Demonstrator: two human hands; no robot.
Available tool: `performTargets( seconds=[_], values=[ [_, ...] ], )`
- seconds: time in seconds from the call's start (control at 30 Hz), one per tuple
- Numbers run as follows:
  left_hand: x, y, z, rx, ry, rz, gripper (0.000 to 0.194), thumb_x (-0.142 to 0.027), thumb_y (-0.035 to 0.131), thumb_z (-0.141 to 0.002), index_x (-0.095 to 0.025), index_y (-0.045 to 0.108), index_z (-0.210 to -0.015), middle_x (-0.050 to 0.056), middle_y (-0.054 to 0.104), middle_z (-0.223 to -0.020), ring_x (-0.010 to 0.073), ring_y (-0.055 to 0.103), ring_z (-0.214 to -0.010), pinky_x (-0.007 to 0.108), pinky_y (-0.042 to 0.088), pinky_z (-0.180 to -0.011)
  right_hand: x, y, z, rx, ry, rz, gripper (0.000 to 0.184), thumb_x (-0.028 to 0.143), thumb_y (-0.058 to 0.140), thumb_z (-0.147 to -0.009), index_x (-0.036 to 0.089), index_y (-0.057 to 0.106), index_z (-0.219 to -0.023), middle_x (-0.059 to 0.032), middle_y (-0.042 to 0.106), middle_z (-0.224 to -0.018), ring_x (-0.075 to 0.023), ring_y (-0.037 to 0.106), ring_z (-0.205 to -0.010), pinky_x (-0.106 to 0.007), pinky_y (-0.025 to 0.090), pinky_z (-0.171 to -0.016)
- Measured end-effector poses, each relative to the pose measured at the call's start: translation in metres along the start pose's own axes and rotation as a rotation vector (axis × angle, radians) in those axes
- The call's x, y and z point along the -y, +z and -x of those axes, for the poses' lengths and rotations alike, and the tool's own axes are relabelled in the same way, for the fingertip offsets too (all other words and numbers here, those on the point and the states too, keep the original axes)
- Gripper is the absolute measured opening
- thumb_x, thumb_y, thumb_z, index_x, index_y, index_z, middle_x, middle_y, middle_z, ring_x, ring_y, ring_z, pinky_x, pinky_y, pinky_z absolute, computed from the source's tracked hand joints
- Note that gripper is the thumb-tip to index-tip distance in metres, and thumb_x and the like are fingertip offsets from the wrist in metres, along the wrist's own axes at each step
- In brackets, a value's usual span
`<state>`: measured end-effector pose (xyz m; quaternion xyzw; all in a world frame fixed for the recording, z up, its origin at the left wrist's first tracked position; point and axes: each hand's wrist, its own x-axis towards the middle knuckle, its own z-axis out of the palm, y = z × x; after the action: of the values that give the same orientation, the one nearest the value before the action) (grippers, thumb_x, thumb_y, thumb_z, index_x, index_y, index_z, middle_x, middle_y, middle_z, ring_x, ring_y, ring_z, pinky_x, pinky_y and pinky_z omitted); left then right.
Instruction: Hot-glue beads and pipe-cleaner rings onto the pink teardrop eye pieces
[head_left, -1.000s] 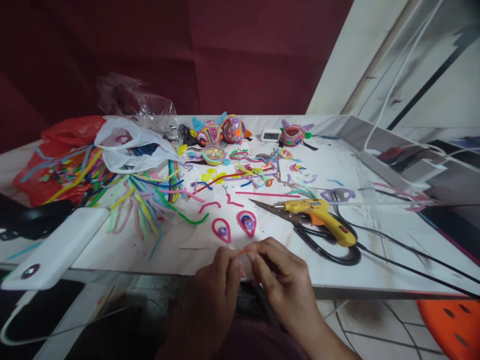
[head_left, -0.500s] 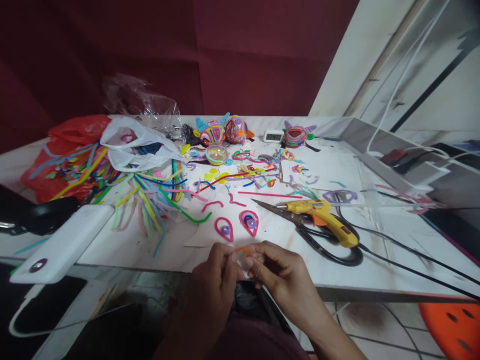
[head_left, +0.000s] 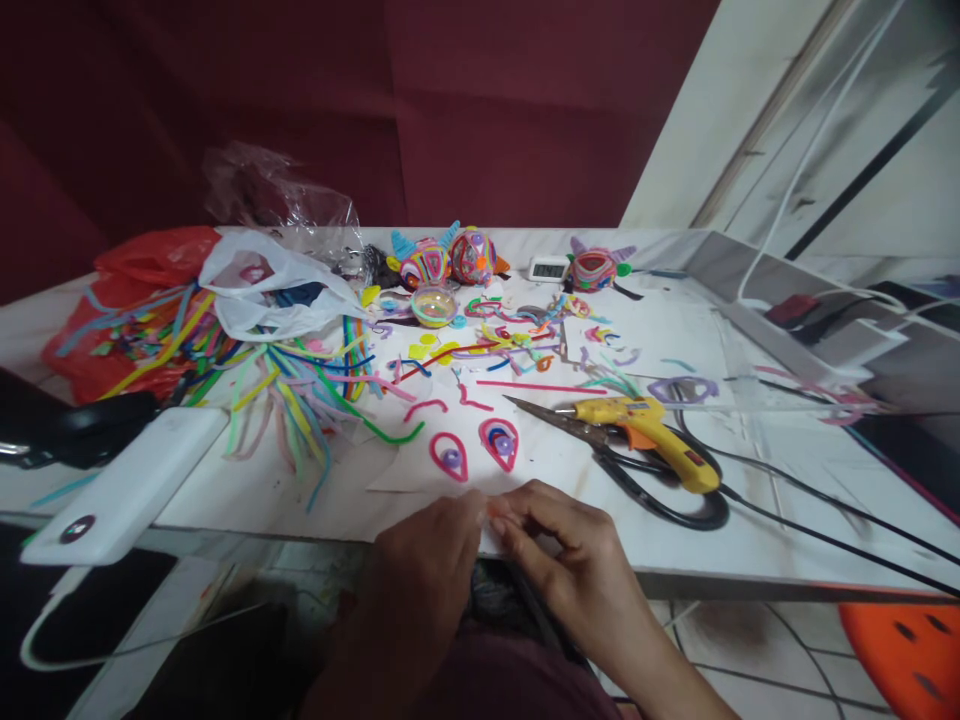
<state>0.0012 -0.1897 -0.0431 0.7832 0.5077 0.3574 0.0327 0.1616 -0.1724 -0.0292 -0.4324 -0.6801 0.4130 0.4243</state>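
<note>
"What takes up most of your feed?"

"From my end, a dark red hanging sheet across the upper frame, and below it a white tabletop running from side to side."

"And the larger stuff on it?"

"On the left I have a shiny red plastic bag and a crumpled white plastic bag, with multicoloured fuzzy stems fanning out below them."

"Hands?"

"Both at bottom centre, fingertips meeting just past the table's near edge. The right hand pinches with thumb and forefinger. The left hand is curled, its back toward my camera; I can't tell whether its tips grip anything."

"Near them?"

"Right of centre, black-handled metal scissors lie open-handled, with a yellow plastic glue gun resting across them. Just above the hands are two pink teardrop shapes, the left one with a purple bead inside, the right one with blue and purple."

"And the smallest?"

"A small orange piece, mostly hidden, at the tips of that right thumb and forefinger, lower centre of my frame."
</note>
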Motion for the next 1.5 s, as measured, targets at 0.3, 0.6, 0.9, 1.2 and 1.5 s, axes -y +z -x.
performTargets(
  seconds=[0.3,0.6,0.9,1.2,1.5],
  values=[
    [-0.009,-0.002,-0.001,-0.026,-0.122,0.103,0.014,-0.018,0.044,-0.093,-0.022,0.056,-0.1,-0.007,0.067,-0.065,0.0082,0.065,-0.054,0.015,0.044,-0.05,-0.001,0.007,-0.003,-0.077,0.259,-0.395,0.016,0.034,0.072,-0.073,0.018,0.072,-0.077,0.0005,0.066,-0.063,-0.0096,0.057,-0.056,-0.019,0.044,-0.051],
    [-0.008,0.0,0.001,-0.107,0.026,0.001,0.012,-0.015,0.046,-0.092,-0.021,0.057,-0.094,-0.004,0.066,-0.072,0.009,0.064,-0.06,0.017,0.045,-0.059,0.001,0.008,-0.006,-0.172,0.374,-0.505,0.011,0.025,0.076,-0.06,0.019,0.074,-0.069,-0.0003,0.069,-0.059,-0.0089,0.057,-0.05,-0.02,0.048,-0.05],
    [-0.013,-0.002,0.003,-0.181,0.172,-0.271,0.012,-0.017,0.043,-0.096,-0.018,0.055,-0.095,-0.004,0.065,-0.063,0.0109,0.06,-0.05,0.025,0.04,-0.05,-0.001,0.01,-0.006,-0.194,0.397,-0.619,0.019,0.025,0.082,-0.059,0.018,0.069,-0.071,0.0008,0.069,-0.061,-0.0086,0.059,-0.049,-0.02,0.05,-0.052],
    [-0.01,-0.001,0.007,-0.165,0.271,-0.364,0.01,-0.015,0.05,-0.093,-0.013,0.056,-0.1,0.0,0.064,-0.065,0.0128,0.062,-0.056,0.026,0.041,-0.052,-0.005,0.009,-0.003,-0.149,0.41,-0.745,0.028,0.024,0.086,-0.055,0.018,0.066,-0.074,0.0016,0.07,-0.061,-0.0099,0.063,-0.052,-0.02,0.051,-0.054],
    [-0.004,0.002,0.009,-0.183,0.378,-0.447,0.018,-0.013,0.05,-0.092,-0.009,0.055,-0.108,0.001,0.064,-0.063,0.0127,0.059,-0.051,0.028,0.039,-0.049,-0.003,0.005,-0.005,-0.128,0.41,-0.784,0.032,0.02,0.085,-0.057,0.019,0.056,-0.071,0.0,0.073,-0.068,-0.0097,0.062,-0.054,-0.021,0.05,-0.055]
  ],
)
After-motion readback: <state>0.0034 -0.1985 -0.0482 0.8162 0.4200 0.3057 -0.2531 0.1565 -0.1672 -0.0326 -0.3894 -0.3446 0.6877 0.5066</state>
